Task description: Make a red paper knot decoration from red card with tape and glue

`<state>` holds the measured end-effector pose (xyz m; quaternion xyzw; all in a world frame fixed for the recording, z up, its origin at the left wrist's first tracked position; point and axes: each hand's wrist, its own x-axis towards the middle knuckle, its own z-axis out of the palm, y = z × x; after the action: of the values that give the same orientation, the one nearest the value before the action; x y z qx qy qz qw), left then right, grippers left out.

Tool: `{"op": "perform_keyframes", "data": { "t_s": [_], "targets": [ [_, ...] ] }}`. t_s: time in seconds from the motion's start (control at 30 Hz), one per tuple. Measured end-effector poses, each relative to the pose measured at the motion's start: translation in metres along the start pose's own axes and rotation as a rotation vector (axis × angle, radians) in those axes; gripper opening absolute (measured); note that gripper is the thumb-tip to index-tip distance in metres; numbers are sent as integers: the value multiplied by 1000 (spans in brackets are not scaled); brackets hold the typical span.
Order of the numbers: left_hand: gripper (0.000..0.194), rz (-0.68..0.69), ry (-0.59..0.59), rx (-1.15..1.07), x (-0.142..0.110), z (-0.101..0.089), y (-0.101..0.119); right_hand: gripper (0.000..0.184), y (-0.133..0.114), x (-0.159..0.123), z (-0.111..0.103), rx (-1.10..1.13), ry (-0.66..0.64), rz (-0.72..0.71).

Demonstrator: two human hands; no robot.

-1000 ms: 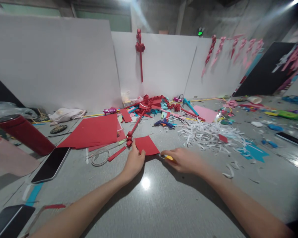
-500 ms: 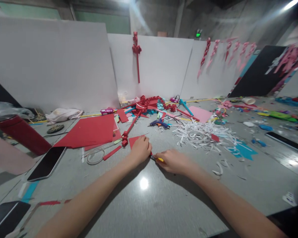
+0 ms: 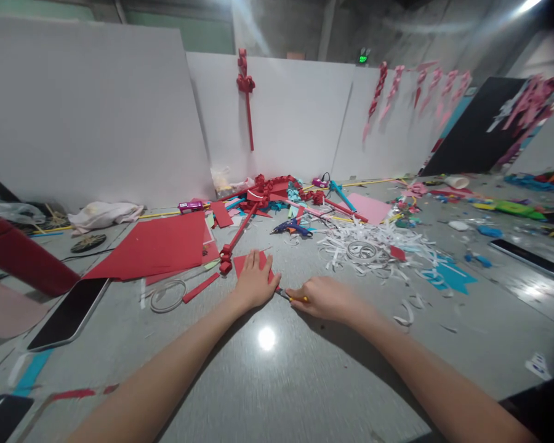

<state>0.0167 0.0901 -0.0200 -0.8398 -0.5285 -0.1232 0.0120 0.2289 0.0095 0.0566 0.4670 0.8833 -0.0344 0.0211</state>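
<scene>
My left hand [image 3: 255, 282] lies flat on a small piece of red paper [image 3: 242, 263], its fingers stretched out and pointing away from me. My right hand [image 3: 325, 297] is closed around a yellow-handled craft knife [image 3: 300, 299]. The knife's dark, thin front end points left and reaches the edge of the paper by my left thumb. Most of the handle is hidden in my right fist. Left of the paper, a red folded-paper stem [image 3: 242, 232] ends in a knot, with a narrow red strip [image 3: 201, 288] close by.
Large red sheets [image 3: 152, 246] and a wire coil [image 3: 167, 296] lie left, beside a phone [image 3: 69, 314] and a red tumbler [image 3: 32, 255]. A blue glue gun [image 3: 292, 229] lies ahead. Shredded white paper [image 3: 373, 246] spreads to the right. White panels [image 3: 286, 123] stand behind.
My left hand's fingers have gone from bunched to spread flat on the red paper. More of the knife's front end now shows between the hands. The view has shifted slightly.
</scene>
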Motion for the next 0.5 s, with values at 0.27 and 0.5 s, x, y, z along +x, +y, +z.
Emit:
{"op": "perform_keyframes", "data": {
  "t_s": [0.27, 0.5],
  "targets": [
    [81, 7, -19, 39, 1, 3, -1, 36, -6, 4, 3, -58, 21, 2],
    [79, 30, -33, 59, 2, 1, -2, 37, 6, 3, -1, -2, -64, 28]
  ]
}}
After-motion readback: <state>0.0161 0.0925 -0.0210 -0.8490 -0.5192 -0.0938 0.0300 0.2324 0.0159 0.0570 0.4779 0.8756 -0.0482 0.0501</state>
